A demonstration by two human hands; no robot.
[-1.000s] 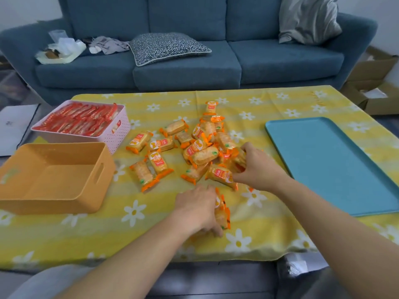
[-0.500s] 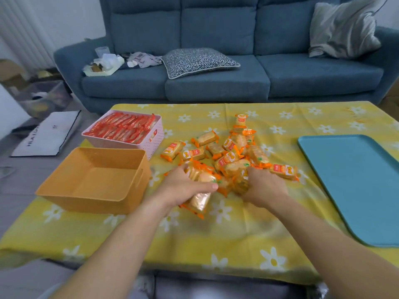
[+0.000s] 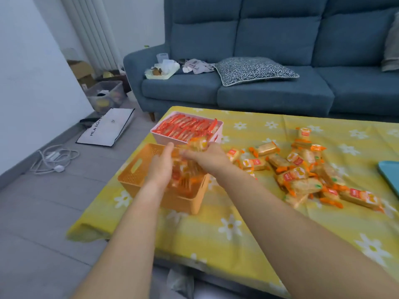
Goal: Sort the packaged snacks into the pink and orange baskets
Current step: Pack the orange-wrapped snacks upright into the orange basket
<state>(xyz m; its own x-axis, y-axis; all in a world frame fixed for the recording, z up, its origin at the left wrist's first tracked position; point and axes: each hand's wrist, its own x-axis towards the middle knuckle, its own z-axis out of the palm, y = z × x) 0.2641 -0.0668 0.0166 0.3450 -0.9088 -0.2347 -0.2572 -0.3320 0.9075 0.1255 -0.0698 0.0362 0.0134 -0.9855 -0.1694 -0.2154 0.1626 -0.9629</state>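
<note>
Both hands are hovering over the orange basket [image 3: 134, 169], palms facing each other. The left hand [image 3: 160, 168] is reaching forward with its fingers stretched out straight and loosely spread. The right hand [image 3: 208, 158] is pointing its fingers across toward the left one, and motion blur is hiding whether it is pinching anything, so I cannot tell its grip. A smeared cluster of orange packets [image 3: 186, 173] is showing between the two palms and just below them, inside the basket walls. One more blurred packet [image 3: 198, 144] is sitting right above the right hand's knuckles. Just beyond the fingertips, the pink basket [image 3: 160, 137] is standing packed with red packets [image 3: 185, 127], its near wall beside the orange basket's far rim. Out past the right wrist, a loose pile of orange snacks [image 3: 302, 171] is lying on the yellow daisy tablecloth [image 3: 237, 234], and further that way the corner of a teal tray [image 3: 391, 174] is peeking in. Beyond the table a blue sofa [image 3: 269, 93] is carrying a patterned cushion [image 3: 252, 70]. Off past the left hand, a white bag [image 3: 105, 128] and a coiled cable [image 3: 54, 158] are lying on the grey floor.
</note>
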